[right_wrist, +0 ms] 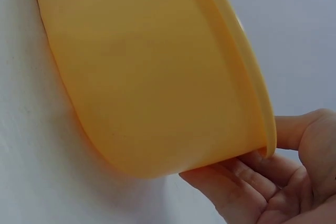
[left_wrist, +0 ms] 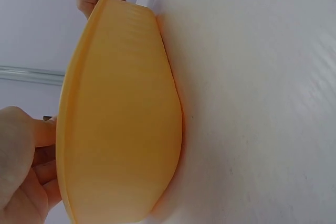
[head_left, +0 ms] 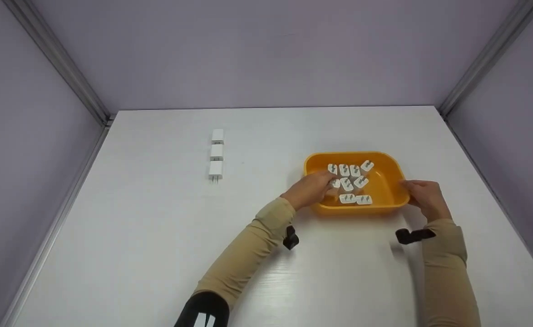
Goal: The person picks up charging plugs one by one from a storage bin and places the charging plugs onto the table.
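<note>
My left hand [head_left: 309, 188] reaches over the left side of a yellow plastic bin [head_left: 387, 179], its fingertips pinching a white charger plug [head_left: 336, 183]. In the left wrist view, that hand's curled fingers [left_wrist: 44, 171] are partly hidden behind the bin's rim, with a small dark piece at the fingertips. My right hand [head_left: 425, 195] grips the bin's right rim, thumb on the inner side and fingers against the outer wall in the right wrist view. Several white charger plugs [head_left: 347, 184] lie in the bin, metal prongs facing up.
Three more white charger plugs [head_left: 216, 152] stand end to end in a column on the white table [head_left: 157, 227], left of the bin. The nearest one's prongs point toward the front. Pale walls [head_left: 266, 54] enclose the table at the back and sides.
</note>
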Motion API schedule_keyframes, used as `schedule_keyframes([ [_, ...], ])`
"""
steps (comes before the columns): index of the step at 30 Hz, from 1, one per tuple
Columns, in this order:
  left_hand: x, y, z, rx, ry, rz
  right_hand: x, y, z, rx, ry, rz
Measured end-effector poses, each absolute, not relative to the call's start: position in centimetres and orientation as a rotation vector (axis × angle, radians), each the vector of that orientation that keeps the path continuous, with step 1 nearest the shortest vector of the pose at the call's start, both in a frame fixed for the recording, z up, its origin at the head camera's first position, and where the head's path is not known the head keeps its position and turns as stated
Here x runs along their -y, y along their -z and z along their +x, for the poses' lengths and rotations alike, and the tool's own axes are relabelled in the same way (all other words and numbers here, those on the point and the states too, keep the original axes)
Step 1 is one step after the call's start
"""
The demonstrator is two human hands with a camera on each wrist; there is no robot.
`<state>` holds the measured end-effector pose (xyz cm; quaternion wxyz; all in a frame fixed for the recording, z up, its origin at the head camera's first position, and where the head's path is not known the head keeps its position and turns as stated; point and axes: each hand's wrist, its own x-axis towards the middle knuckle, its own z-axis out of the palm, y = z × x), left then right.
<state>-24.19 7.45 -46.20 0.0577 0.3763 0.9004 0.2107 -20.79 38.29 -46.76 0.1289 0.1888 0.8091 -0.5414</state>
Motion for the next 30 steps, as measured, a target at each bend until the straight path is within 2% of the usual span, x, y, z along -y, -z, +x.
schedule_keyframes([
  [30, -6.1, 46.0, -24.5, -2.813, -0.750, 1.348, -38.4, 46.8, -21.0, -2.358, 1.540, 0.579],
])
